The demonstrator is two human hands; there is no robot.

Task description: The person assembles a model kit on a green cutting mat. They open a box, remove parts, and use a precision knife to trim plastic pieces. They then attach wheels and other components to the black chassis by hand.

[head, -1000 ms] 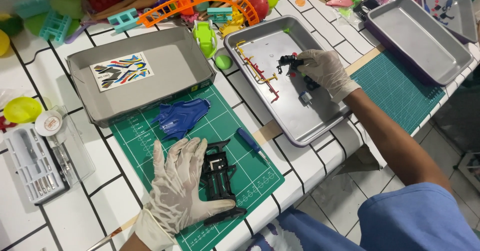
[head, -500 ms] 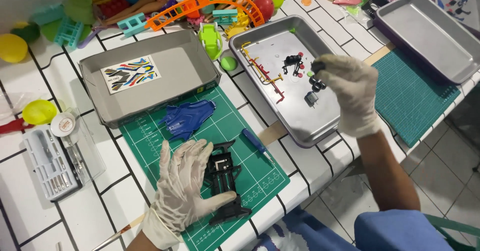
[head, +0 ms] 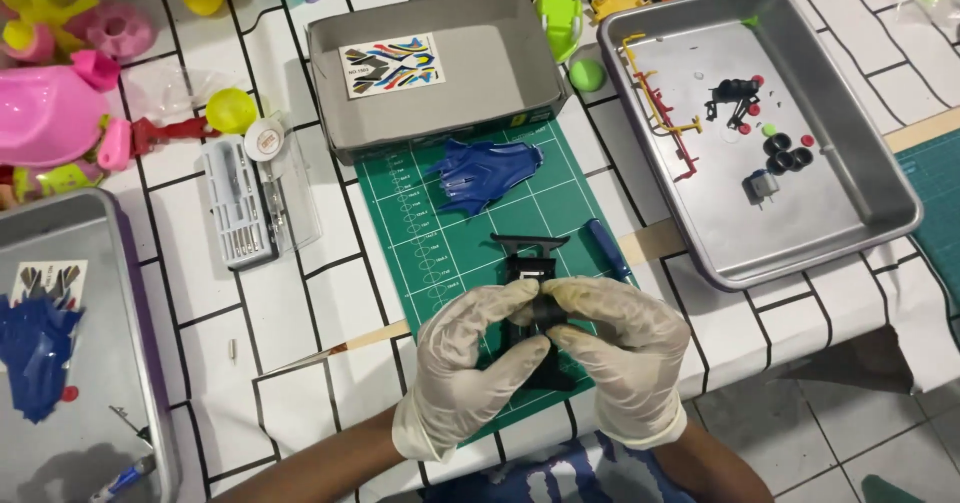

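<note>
A white tiled table (head: 300, 293) carries everything here. On it, at the right, sits a large metal tray (head: 880, 178) holding a yellow parts frame (head: 660, 113), a clump of black small parts (head: 733, 96), three black wheels (head: 785, 155), a small silver motor (head: 760, 188) and a few red and green dots. At the top centre stands a grey box lid (head: 500, 83) with a coloured sticker sheet (head: 392, 64) lying flat inside it. A second metal tray (head: 140, 363) at the lower left holds a blue car shell (head: 35, 348) and another sticker sheet (head: 50, 283).

The green cutting mat (head: 420, 233) lies in the middle, below the grey lid. On it rests a blue car body (head: 482, 175), apart from the hands, and a blue-handled tool (head: 607, 248) lies along the mat's right edge. A clear case of small tools (head: 245, 203) sits left of the mat, with a yellow ball (head: 232, 111) just above it and pink and yellow plastic toys (head: 50, 103) crowding the far left and top.

Over the mat's near end, the gloved left hand (head: 470, 363) and the gloved right hand (head: 620, 353) meet, both clasped around a black toy car chassis (head: 528, 273), fingertips pressing on a black piece at its middle. The hands hide the chassis's lower half.
</note>
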